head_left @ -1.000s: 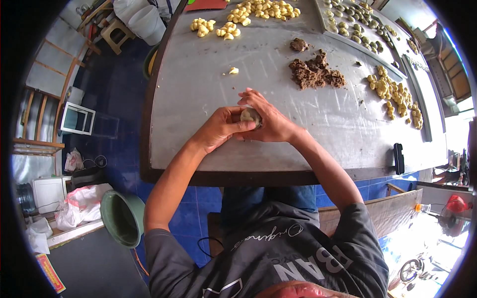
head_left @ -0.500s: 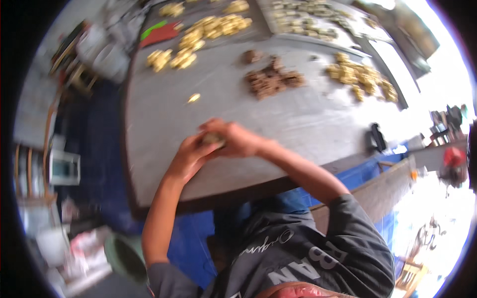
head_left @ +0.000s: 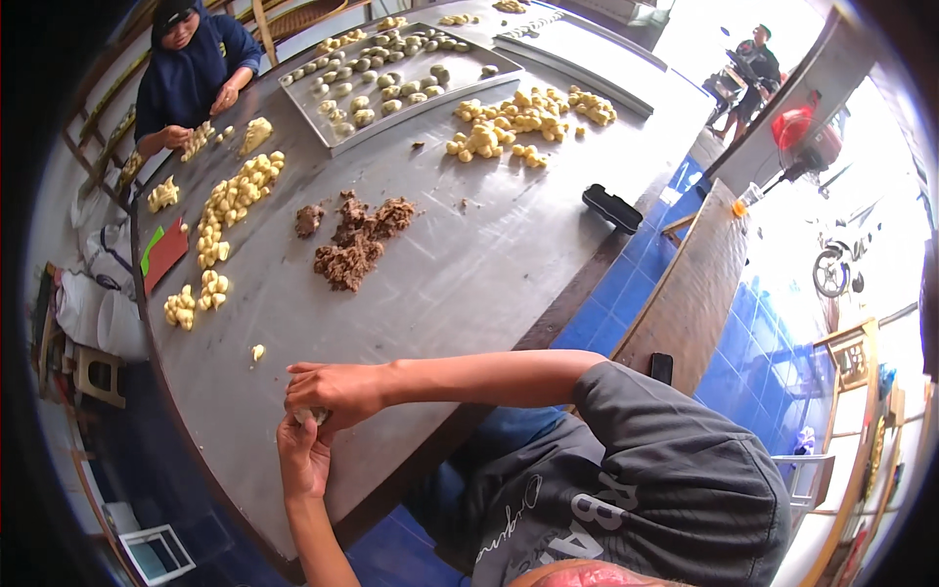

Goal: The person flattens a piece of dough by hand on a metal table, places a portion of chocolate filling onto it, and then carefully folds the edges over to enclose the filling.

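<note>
My left hand (head_left: 302, 462) is closed from below around a small, pale dough ball (head_left: 312, 416). Cupped over the same ball from above is my right hand (head_left: 337, 393); the fingers of both hands hide most of it. They are held together over the near left edge of the metal table (head_left: 460, 293). Just beyond them lies a single small yellow dough piece (head_left: 257, 352). Farther off is a crumbly brown mound of filling (head_left: 354, 245), with a smaller brown lump (head_left: 309, 220) beside it. A row of yellow dough balls (head_left: 235, 196) runs along the left.
A metal tray (head_left: 333, 149) of greenish-brown balls stands at the back, with more yellow dough (head_left: 528, 117) to its right. A black case (head_left: 612, 207) lies near the right edge. Red and green sheets (head_left: 166, 254) are at left. A co-worker (head_left: 196, 78) handles dough at the far left corner.
The view has swung to the right, bringing the co-worker and the whole tray into sight. My hands stay together around the dough ball, the right one now more on top.
</note>
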A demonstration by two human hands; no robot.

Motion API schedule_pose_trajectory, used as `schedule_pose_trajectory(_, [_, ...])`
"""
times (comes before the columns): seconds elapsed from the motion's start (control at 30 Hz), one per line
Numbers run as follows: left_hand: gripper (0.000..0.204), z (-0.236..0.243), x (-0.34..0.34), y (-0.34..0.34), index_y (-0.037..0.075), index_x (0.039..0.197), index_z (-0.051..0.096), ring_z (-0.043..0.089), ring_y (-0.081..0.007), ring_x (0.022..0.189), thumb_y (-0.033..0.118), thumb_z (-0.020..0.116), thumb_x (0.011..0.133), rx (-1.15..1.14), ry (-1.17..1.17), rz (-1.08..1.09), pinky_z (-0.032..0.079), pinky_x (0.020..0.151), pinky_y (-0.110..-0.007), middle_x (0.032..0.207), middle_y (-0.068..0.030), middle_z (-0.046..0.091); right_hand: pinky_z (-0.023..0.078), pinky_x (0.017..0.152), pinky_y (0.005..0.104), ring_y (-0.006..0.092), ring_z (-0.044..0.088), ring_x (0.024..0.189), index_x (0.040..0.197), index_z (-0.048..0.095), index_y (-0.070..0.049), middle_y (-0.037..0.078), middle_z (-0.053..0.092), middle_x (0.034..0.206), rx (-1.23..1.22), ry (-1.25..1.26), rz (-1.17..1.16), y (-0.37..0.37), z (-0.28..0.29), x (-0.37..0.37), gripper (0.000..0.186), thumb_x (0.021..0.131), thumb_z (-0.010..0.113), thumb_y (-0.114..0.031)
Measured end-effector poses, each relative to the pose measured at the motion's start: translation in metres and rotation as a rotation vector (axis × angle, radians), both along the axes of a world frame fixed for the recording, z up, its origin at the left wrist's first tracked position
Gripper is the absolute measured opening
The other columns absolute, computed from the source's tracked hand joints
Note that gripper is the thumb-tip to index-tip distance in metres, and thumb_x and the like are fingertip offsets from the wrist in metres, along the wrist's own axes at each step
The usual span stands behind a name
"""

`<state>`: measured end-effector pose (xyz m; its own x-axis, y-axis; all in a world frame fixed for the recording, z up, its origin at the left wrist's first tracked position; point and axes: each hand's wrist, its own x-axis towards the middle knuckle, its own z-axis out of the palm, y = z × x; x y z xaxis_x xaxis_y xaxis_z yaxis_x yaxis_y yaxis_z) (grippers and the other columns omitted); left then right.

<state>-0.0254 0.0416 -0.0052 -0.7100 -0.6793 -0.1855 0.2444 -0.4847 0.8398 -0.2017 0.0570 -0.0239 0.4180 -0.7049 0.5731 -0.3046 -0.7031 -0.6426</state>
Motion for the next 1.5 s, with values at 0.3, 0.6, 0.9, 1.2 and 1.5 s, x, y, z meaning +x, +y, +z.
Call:
schedule_pose_trajectory(0.3, [0.04,0.001,-0.001,0.003,-0.002,0.114,0.055,0.064,-0.0158,0.1,0.021,0.073,0.086,-0.069,-0.036,-0.004,0.055,0.088,-0.028,0.109,-0.0069,0.062,0.03,0.109,0.0542,0.0297,0.06,0.096,0.09,0.058,-0.004,0.008,0.061,0.086,-0.146,-0.044,-0.097,0.001,0.003,0.004,0.039,0.06,0.08,-0.016])
schedule_pose_trajectory(0.6, [0.037,-0.005,0.001,-0.001,-0.001,0.113,0.056,0.063,-0.0134,0.099,0.019,0.073,0.086,-0.061,-0.03,0.007,0.055,0.088,-0.027,0.106,-0.005,0.061,0.032,0.112,0.0506,0.0289,0.06,0.091,0.089,0.06,-0.002,0.01,0.058,0.084,-0.177,0.035,-0.093,-0.002,-0.007,0.007,0.032,0.061,0.075,-0.009])
schedule_pose_trajectory(0.9, [0.043,-0.005,0.005,-0.002,-0.001,0.116,0.055,0.063,-0.0125,0.098,0.018,0.075,0.084,-0.093,-0.066,0.082,0.055,0.084,-0.026,0.11,-0.0054,0.06,0.028,0.113,0.054,0.0293,0.06,0.092,0.086,0.058,-0.003,0.009,0.059,0.084,-0.173,-0.001,-0.126,0.002,0.004,0.01,0.036,0.057,0.077,-0.015])
schedule_pose_trajectory(1.2, [0.04,-0.006,0.004,-0.003,-0.003,0.115,0.057,0.063,-0.0143,0.103,0.017,0.074,0.084,-0.019,-0.016,0.05,0.055,0.088,-0.025,0.108,-0.0053,0.062,0.03,0.109,0.0516,0.0292,0.061,0.088,0.088,0.06,-0.003,0.008,0.059,0.081,-0.212,0.138,-0.291,0.0,0.003,0.01,0.039,0.057,0.079,-0.018])
schedule_pose_trajectory(1.5, [0.039,0.004,0.001,0.002,-0.001,0.114,0.059,0.062,-0.0151,0.104,0.02,0.074,0.085,-0.072,-0.065,-0.006,0.053,0.089,-0.027,0.11,-0.0058,0.063,0.044,0.083,0.0468,0.0337,0.059,0.083,0.082,0.061,0.001,0.014,0.062,0.079,-0.054,-0.208,0.09,-0.001,0.001,0.007,0.027,0.061,0.076,-0.009])
